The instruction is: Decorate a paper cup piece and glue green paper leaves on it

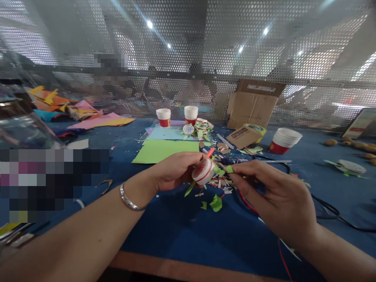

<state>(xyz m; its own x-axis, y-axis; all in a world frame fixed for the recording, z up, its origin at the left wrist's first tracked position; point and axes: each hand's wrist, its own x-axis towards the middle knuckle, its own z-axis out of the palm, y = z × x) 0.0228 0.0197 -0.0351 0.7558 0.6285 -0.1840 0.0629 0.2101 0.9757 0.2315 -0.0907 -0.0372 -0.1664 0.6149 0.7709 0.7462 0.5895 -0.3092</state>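
Note:
My left hand, with a silver bangle at the wrist, is closed on a small white and red paper craft that has green paper pieces and an orange tip on it. Close to its right side, my right hand pinches a small green paper piece between thumb and fingertips. Paper scraps are strewn behind and below the craft. A crumpled green piece lies on the blue table in front of them.
A green sheet, stacked paper cups and finished-looking paper crafts stand or lie farther back. A cardboard box leans near the mesh wall. Black cables run at right; coloured paper lies at left.

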